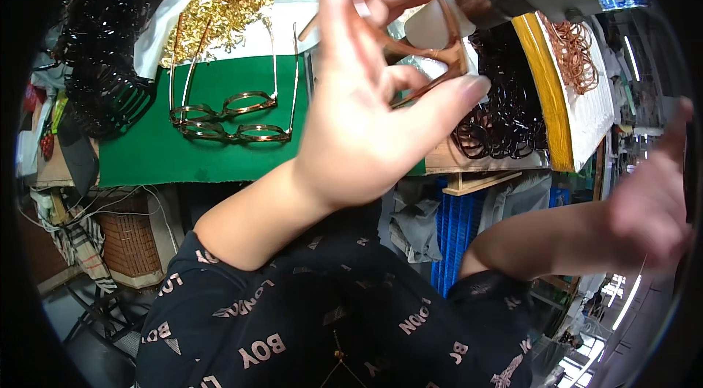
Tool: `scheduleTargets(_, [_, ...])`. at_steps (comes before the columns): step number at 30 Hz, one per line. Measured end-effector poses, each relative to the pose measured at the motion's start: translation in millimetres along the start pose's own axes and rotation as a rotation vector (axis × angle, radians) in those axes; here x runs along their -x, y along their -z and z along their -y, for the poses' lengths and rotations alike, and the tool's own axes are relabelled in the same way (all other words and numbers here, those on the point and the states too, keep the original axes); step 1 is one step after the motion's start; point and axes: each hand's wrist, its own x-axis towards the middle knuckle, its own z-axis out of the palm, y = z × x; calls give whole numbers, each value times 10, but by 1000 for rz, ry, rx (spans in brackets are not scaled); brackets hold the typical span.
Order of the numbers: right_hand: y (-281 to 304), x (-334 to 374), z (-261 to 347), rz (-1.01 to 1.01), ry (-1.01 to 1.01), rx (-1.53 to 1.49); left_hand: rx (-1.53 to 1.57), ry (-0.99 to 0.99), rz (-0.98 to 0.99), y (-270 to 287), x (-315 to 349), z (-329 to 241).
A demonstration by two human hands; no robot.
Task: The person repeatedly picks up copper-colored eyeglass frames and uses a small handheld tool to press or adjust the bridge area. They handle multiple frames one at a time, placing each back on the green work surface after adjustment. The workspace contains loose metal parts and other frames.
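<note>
My left hand (370, 87) is raised over the bench and grips a translucent brown eyeglass frame front (432, 3) between thumb and fingers. My right hand (652, 201) is stretched far out to the right edge of the view, blurred, fingers apart, with nothing visible in it. On the green mat (146, 153) to the left lie two finished brown eyeglasses (234, 120) with their temples unfolded.
A heap of small gold metal parts (212, 18) lies on white cloth behind the mat. Dark frames are stacked at the left (110, 36) and at the right (505, 117). More brown frames lie on white padding (575, 51) at the right. A blue crate (454, 234) is below the bench.
</note>
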Motion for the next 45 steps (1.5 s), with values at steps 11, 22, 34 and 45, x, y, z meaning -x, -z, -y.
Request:
scheduleTargets(11, [-658,1836,-910,362,-1191,341,286,264,-69,167,428,-664])
scheduleTargets(22, [-729,1816,-851,673,-562,741,729,504,658,142,601,-553])
scheduleTargets(34, [-1097,921,148,194,-788,-22,-184,837,522,219,669,-371])
scheduleTargets(45, [-1269,900,150,279,-717,27,-275,509,353,208,740,-269])
